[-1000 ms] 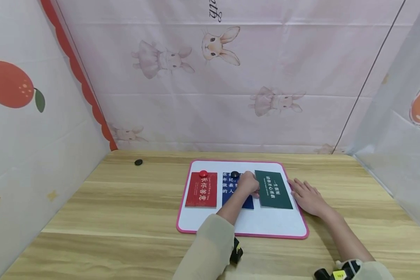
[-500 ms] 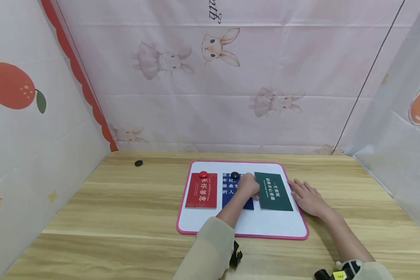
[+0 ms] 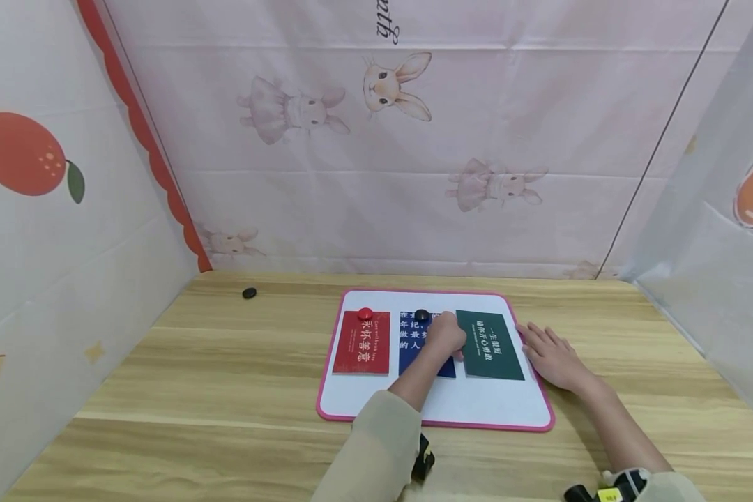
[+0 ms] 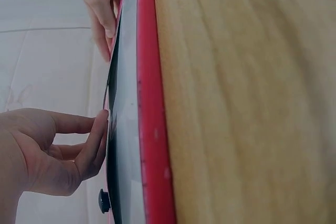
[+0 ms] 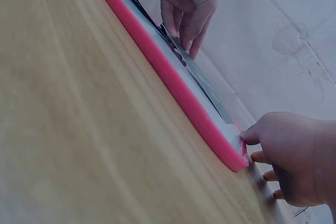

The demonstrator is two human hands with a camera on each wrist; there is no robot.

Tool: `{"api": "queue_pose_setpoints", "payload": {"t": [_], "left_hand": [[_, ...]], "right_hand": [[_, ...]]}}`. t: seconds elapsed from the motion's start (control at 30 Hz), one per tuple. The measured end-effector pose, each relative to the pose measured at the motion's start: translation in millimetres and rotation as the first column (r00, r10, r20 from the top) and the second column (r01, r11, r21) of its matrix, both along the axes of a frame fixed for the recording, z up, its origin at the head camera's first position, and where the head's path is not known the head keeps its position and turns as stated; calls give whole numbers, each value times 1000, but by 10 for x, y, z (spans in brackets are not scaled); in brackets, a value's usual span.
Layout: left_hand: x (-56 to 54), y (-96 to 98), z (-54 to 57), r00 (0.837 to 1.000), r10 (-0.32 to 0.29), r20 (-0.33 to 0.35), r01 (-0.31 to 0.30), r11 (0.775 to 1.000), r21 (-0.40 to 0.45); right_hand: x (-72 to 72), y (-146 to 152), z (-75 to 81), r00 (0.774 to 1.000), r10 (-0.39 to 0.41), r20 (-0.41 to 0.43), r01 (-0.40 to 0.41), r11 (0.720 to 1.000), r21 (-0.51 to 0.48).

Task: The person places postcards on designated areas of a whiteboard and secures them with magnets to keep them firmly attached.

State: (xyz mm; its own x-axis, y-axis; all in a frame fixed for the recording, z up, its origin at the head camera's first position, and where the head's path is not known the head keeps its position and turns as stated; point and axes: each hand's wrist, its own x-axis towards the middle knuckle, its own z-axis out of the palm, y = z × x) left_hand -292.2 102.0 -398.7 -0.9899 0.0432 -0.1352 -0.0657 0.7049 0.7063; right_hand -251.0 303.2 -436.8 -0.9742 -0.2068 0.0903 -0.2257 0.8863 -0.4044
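Observation:
A green card [image 3: 491, 345] with white writing lies at the right of a pink-edged whiteboard [image 3: 376, 399]. My left hand [image 3: 445, 333] is at its left edge, and in the right wrist view the left hand [image 5: 190, 9] pinches that edge, the card slightly raised from the board. Under my left hand, partly hidden, is a blue card [image 3: 412, 357] with a black magnet [image 3: 422, 315] on its top. A red card [image 3: 362, 348] lies further left under a red magnet [image 3: 365, 314]. My right hand [image 3: 553, 355] rests flat at the board's right edge, thumb touching the pink rim [image 5: 237, 160].
A loose black magnet [image 3: 249, 293] sits on the wooden table [image 3: 194, 390] at the back left. Printed cloth walls [image 3: 326, 216] enclose the table at the back and both sides. Black wrist cameras [image 3: 423, 460] show by the sleeves.
The green card has shifted very slightly toward me and to the left, with my left hand at its edge. My right hand keeps its place beside the board.

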Motion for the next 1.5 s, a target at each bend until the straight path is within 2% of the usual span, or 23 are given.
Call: {"api": "queue_pose_setpoints", "payload": {"t": [0.47,0.73,0.8,0.9,1.0,1.1,1.27,1.5], "left_hand": [[24,10,-5,999,41,-4,-41,999,21],[36,11,-11,999,32,-19,-31,999,27],[47,14,-12,999,17,-41,-17,1000,-3],[60,24,-11,994,-35,-102,21,992,-127],[65,45,-8,985,-98,-143,56,961,-269],[65,71,-4,982,-137,-131,84,933,-349],[56,89,0,984,-147,-98,96,912,-399],[53,82,-9,985,-148,-86,103,913,-395]], "right_hand": [[-15,2,-22,1000,-2,-6,2,1000,-3],[7,-14,-9,1000,-4,-7,4,1000,6],[12,-19,-2,1000,-5,-7,5,1000,10],[14,-24,4,1000,-7,-2,7,1000,15],[6,-19,2,1000,-10,4,10,1000,17],[-3,-12,-3,1000,-7,3,7,1000,16],[-9,-8,2,1000,-7,4,7,1000,17],[-3,-12,12,1000,-15,13,15,1000,9]]}}
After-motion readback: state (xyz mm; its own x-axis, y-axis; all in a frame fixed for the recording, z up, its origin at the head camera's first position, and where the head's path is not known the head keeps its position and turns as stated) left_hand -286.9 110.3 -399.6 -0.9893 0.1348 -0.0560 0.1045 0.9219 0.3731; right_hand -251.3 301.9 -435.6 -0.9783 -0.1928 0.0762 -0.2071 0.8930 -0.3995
